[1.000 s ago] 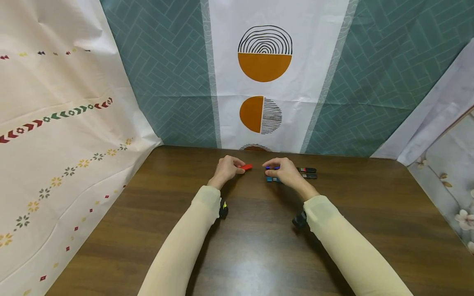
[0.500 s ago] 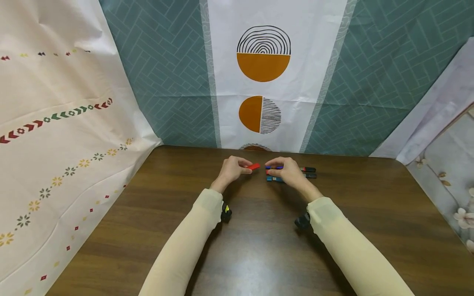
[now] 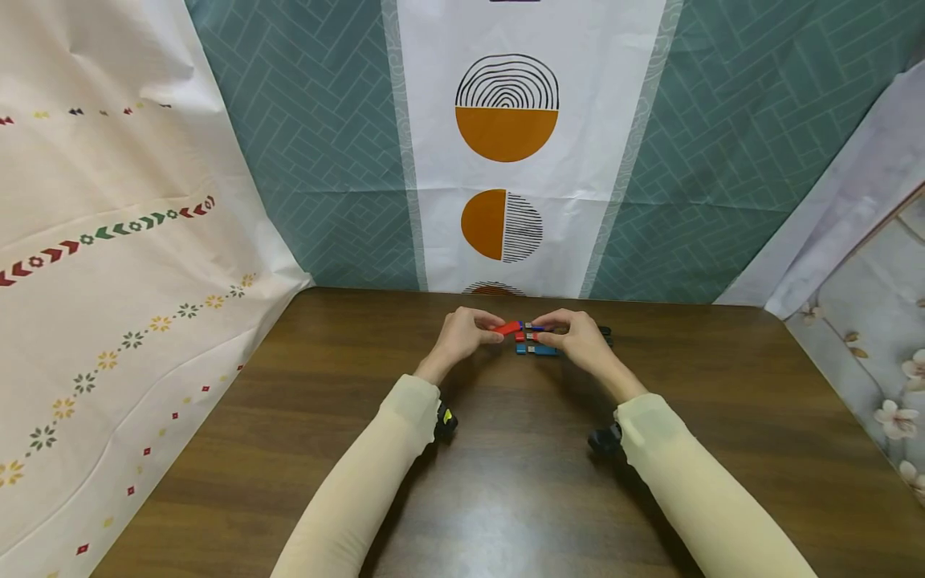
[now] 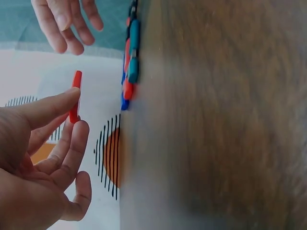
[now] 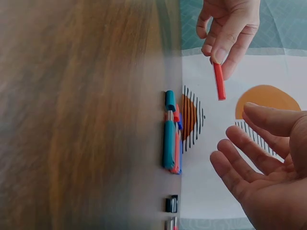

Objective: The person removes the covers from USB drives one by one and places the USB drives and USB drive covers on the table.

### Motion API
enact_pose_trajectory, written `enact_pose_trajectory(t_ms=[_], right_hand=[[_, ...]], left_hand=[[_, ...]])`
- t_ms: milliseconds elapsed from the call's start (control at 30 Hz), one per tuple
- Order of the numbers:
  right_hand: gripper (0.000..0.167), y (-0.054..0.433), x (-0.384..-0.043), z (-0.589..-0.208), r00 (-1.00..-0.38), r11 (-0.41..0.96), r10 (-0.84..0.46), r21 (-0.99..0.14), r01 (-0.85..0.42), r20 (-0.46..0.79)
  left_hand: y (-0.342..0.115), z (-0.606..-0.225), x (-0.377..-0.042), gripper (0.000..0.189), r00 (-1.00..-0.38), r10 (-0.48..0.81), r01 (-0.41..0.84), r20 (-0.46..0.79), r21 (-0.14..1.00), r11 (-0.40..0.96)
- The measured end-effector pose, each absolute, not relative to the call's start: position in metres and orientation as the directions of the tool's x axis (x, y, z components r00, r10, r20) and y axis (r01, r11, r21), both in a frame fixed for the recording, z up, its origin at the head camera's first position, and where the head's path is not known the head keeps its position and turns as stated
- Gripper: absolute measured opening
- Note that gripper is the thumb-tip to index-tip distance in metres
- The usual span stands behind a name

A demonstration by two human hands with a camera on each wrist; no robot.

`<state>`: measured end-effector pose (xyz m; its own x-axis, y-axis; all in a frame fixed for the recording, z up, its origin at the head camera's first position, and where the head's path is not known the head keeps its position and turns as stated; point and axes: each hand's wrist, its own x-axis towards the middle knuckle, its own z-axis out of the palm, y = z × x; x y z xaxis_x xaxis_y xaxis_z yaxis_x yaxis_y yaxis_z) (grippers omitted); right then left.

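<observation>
My left hand [image 3: 458, 337] pinches a slim, flat red stick, apparently a USB stick [image 3: 510, 327], between thumb and fingers. In the left wrist view, this stick [image 4: 76, 96] is held above the table. My right hand [image 3: 581, 341], fingers apart and relaxed, hovers over the USB sticks on the table and holds nothing. A teal USB stick [image 5: 169, 143] lies nearest me, with red and blue ones behind it. Their caps lie off to the left, with metal plugs showing. In the head view, the right hand hides part of the row.
Black USB sticks [image 3: 606, 331] lie to the right, partly behind the right hand. The brown wooden table [image 3: 491, 449] ends at a patterned cloth backdrop [image 3: 332, 201]. Another cloth [image 3: 130, 321] hangs on the left.
My left hand has moved right with the red stick, close to the blue cap. My right hand has shifted right, uncovering caps and plugs of the lying USB sticks.
</observation>
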<state>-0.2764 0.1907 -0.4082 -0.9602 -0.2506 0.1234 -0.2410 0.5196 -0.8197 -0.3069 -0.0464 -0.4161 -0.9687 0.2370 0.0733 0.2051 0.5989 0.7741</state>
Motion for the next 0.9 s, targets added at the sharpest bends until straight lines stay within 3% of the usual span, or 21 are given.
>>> enact_pose_trajectory(t_ms=[900], right_hand=[[0.029,0.209,-0.247,-0.415,-0.957,0.443,-0.211,-0.853,-0.277,0.200]], left_hand=[[-0.020,-0.404,-0.277,0.023,-0.913,0.401,0.292,0.079,0.813,0.504]])
